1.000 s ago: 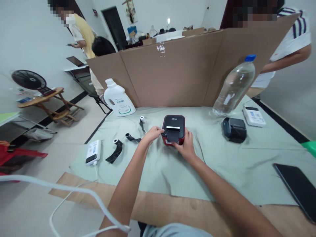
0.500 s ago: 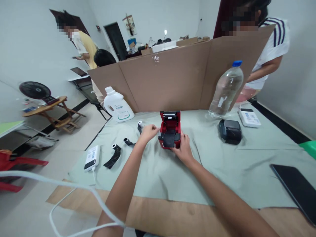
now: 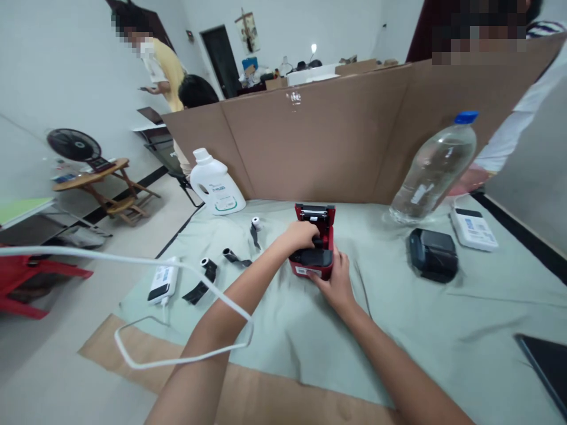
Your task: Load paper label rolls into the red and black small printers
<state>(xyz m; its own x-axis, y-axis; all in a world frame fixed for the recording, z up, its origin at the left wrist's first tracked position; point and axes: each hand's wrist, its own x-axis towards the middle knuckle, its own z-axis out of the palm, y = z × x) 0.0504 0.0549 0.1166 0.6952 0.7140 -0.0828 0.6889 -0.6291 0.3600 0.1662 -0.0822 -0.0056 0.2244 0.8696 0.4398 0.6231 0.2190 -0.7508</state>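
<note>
A small red and black receipt printer stands on the green cloth with its lid raised at the back. My right hand grips its right side and front corner, thumb along the front. My left hand reaches into the uncovered compartment from the left. Its fingers are bent together by a dark piece inside, and the fingertips are partly hidden. To the left lie three small rolls of black paper with unrolled tails: a near roll, a middle roll and a far roll.
Behind stands a cardboard screen, with a white jug and a water bottle before it. At right are a black printer, a white power bank and a dark tablet. A white cable loops across at left.
My left hand has moved from beside the printer into its compartment. The black strip no longer hangs over the printer's front. My right hand stays on the printer; the view has shifted.
</note>
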